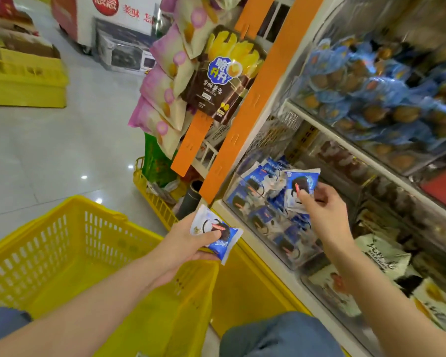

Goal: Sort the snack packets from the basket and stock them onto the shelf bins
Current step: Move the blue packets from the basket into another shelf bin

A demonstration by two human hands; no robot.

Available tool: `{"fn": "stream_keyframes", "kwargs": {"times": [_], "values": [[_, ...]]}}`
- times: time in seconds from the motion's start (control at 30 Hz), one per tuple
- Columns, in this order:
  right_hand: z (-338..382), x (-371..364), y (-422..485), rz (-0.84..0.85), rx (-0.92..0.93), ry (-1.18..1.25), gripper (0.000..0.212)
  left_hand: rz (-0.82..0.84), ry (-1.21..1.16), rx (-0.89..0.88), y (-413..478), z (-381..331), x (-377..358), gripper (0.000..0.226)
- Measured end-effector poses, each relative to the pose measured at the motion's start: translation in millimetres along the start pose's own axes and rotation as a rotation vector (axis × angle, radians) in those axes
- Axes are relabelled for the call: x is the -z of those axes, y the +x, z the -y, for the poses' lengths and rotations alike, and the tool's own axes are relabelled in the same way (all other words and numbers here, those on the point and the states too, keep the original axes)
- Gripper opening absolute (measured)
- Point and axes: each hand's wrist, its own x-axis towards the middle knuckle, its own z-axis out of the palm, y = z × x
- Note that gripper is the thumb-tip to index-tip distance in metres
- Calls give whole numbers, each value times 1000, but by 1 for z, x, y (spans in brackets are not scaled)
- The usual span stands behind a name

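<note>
My left hand (188, 243) grips a blue and white snack packet (216, 234) above the far right corner of the yellow basket (62, 253). My right hand (327, 215) pinches a second blue and white packet (303, 182) over the clear shelf bin (265, 243). That bin holds several packets of the same kind. The inside of the basket that shows has no packets in it.
Orange hanging strips (265, 99) with brown and pink snack bags run down left of the shelf. A bin above holds blue wrapped cakes (371, 86). Lower bins at the right hold white packets (381, 256). Other yellow crates stand on the tiled floor at left and behind the basket.
</note>
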Motion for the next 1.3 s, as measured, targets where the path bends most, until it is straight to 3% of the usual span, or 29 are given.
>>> {"fn": "stream_keyframes", "kwargs": {"times": [0.1,0.27,0.5,0.7,0.8,0.9,1.0,1.17,1.23,1.3], "values": [[-15,9,48,-72,-89,-283,47,-10,-5,-16,15,-6,-9,35],[-38,3,102,43,-113,-669,48,-9,-2,-14,35,-16,-21,37],[-62,-17,130,106,-142,-768,38,-36,-4,-29,57,-27,-29,38],[-70,-19,134,53,-4,-900,32,-98,-54,36,72,-24,-30,41],[-65,-19,132,70,-24,-971,35,-104,-117,75,74,-23,-31,37],[-47,-23,113,15,64,-842,46,-89,-188,107,71,-24,-32,34],[-21,-32,67,3,221,-416,42,-78,-158,97,64,-25,-31,33],[9,-42,-3,331,315,-185,41,-58,89,61,46,-25,-31,17],[17,-43,-12,497,241,-150,41,4,208,36,37,-26,-30,23],[25,-41,-16,647,195,-156,24,89,281,-8,26,-27,-29,32]]}}
